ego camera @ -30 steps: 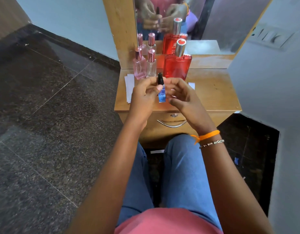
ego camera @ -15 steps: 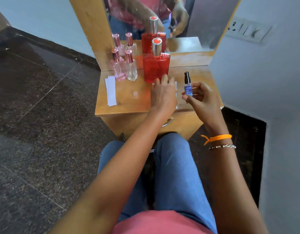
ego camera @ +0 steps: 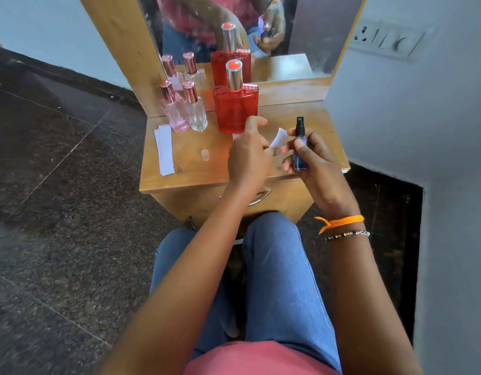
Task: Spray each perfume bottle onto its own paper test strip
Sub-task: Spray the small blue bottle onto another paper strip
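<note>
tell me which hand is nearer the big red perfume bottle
Left. The left hand sits just in front of the big red perfume bottle, fingertips near its base, pinching a paper strip. The right hand is further right, holding the small blue spray bottle.

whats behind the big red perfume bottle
Directly behind the big red perfume bottle stands the mirror, showing the bottle's reflection. The ledge strip right behind the bottle is covered by it, so anything small there cannot be seen.
</note>
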{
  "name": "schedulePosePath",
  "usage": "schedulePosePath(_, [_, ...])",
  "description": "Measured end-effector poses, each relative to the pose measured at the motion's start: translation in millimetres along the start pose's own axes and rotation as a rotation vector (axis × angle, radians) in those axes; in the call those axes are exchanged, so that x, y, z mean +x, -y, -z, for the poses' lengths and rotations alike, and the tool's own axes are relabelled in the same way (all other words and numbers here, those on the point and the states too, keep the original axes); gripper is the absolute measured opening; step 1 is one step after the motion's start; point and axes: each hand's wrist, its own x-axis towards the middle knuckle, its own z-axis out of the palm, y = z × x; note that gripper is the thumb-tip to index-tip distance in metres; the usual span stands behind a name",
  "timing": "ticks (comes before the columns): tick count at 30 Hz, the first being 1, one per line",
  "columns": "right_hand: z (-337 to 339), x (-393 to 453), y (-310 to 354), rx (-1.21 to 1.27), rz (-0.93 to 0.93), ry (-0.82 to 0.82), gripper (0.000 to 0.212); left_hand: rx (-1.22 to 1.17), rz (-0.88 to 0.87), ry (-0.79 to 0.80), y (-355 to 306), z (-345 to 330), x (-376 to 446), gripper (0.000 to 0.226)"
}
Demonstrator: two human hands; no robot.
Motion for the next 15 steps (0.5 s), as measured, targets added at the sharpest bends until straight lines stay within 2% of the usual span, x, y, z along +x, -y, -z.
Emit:
schedulePosePath(3, [-1.7, -2.3, 1.9, 0.109, -0.017, 0.019, 0.028, -0.211, 0.089, 0.070, -3.6, 11.9, -2.0, 0.024])
schedulePosePath(6, [-5.7, -5.0, 5.0, 0.084, 0.007, -0.066, 0.031, -0.384, 0.148, 0.120, -6.9, 22.1, -7.2, 0.011])
schedulePosePath(10, [-8.1, -6.4, 7.2, -0.257, 0.174, -0.215, 0.046, -0.471, 0.236, 0.177, -7.5, 31.0, -12.0, 0.005])
schedulePosePath(15, [-11.0, -2.8, 5.2, -0.631, 0.327, -0.179, 0.053, -0.606, 0.396, 0.271, -4.6, 32.7, -11.1, 0.013])
